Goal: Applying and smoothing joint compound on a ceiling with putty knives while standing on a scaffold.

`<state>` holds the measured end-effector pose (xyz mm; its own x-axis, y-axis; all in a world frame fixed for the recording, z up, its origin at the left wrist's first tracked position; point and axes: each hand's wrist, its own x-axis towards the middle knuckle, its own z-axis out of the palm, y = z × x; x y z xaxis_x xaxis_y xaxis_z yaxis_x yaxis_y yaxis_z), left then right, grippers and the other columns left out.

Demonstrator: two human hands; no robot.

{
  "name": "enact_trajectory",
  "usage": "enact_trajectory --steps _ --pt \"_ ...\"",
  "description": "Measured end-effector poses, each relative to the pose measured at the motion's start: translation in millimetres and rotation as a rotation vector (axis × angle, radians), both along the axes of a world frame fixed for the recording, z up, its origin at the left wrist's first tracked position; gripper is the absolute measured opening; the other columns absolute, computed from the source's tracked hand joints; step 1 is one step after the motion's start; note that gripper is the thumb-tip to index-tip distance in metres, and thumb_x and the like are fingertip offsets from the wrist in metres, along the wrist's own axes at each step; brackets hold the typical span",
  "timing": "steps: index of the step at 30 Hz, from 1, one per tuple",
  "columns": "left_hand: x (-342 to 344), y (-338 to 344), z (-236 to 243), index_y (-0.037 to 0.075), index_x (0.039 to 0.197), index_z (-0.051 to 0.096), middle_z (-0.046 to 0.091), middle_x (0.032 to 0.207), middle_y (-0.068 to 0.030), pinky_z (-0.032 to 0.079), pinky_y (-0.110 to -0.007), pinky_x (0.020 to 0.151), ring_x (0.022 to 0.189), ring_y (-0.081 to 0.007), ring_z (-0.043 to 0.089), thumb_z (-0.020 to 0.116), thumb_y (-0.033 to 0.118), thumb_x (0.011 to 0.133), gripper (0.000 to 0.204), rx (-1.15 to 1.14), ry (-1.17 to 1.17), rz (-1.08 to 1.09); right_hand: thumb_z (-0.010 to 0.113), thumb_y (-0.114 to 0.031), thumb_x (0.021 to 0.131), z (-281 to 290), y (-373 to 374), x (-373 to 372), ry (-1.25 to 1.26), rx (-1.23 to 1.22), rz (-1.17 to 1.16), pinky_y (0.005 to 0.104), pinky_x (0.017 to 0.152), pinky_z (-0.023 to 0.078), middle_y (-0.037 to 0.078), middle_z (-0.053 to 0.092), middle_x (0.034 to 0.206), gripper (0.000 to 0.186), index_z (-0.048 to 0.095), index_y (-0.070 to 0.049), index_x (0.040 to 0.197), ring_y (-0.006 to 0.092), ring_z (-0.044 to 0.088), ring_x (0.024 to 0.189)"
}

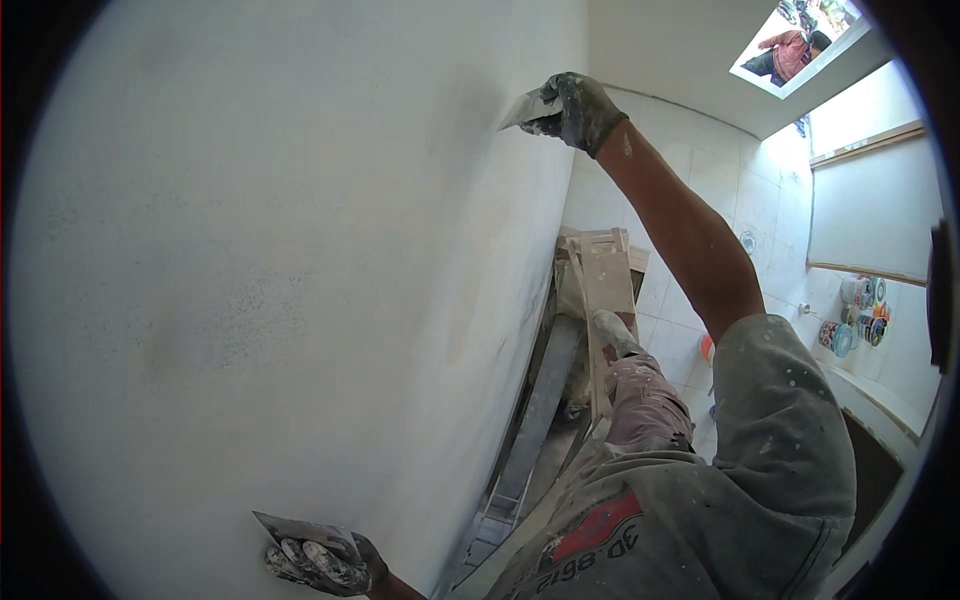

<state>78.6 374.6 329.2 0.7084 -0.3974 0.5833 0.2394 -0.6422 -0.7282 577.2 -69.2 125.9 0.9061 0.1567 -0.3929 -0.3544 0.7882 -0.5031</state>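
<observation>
My right hand, in a dark glove smeared with white, is closed around a putty knife at the upper middle. Its thin blade points left, at the white wall; whether it touches cannot be told. Low at the left, my left hand wears a similar spattered glove. Its fingers are wrapped under a wide flat metal scraper, whose handle is hidden in the grip. Grey, faintly speckled patches mark the wall between the hands.
My foot is on a narrow wooden plank along the wall. Below lie a grey board and pale floor tiles. Several paint buckets stand at the right. A person shows through an opening at the upper right.
</observation>
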Motion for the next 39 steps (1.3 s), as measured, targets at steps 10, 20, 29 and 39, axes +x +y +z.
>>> enact_trajectory --steps 10,20,29,39 --pt "-33.3 35.0 -36.1 -0.004 0.117 0.059 0.064 0.116 -0.0169 0.055 -0.037 0.082 0.095 -0.0247 0.067 0.056 0.010 0.096 0.026 0.094 0.019 0.115 0.055 -0.015 0.094 38.1 -89.2 145.9 -0.800 -0.800 -0.120 0.0395 0.079 0.060 0.025 0.065 0.103 0.023 0.059 0.005 0.105 0.0339 0.069 0.085" --pt "-47.2 -7.4 -15.0 -0.004 0.116 0.059 0.066 0.112 -0.0159 0.055 -0.033 0.084 0.094 -0.0218 0.067 0.054 0.009 0.097 0.024 -0.037 0.092 0.127 0.057 0.000 0.089 -35.3 -30.5 60.4 -0.565 -0.636 -0.073 0.0300 0.081 0.053 0.006 0.065 0.100 0.035 0.059 0.007 0.123 0.0140 0.063 0.086" --pt "14.7 -71.6 23.0 0.007 0.137 0.052 0.061 0.130 -0.0196 0.029 -0.067 0.110 0.124 -0.0459 0.054 0.054 0.046 0.098 0.055 -0.373 0.143 0.022 0.053 0.008 0.089 -13.2 71.2 -111.7 -0.559 -0.793 -0.018 0.0206 0.050 0.043 -0.005 0.056 0.077 0.037 0.062 -0.008 0.122 0.0020 0.050 0.062" --pt "57.5 -103.4 37.6 0.011 0.117 0.063 0.065 0.120 -0.0164 0.041 -0.063 0.097 0.110 -0.0443 0.060 0.054 0.041 0.098 0.036 -0.301 0.038 -0.255 0.062 0.001 0.070 -22.1 159.9 -278.6 -0.890 -1.323 -0.142 0.0462 0.079 0.053 0.022 0.054 0.121 0.050 0.059 -0.003 0.119 0.0411 0.056 0.103"
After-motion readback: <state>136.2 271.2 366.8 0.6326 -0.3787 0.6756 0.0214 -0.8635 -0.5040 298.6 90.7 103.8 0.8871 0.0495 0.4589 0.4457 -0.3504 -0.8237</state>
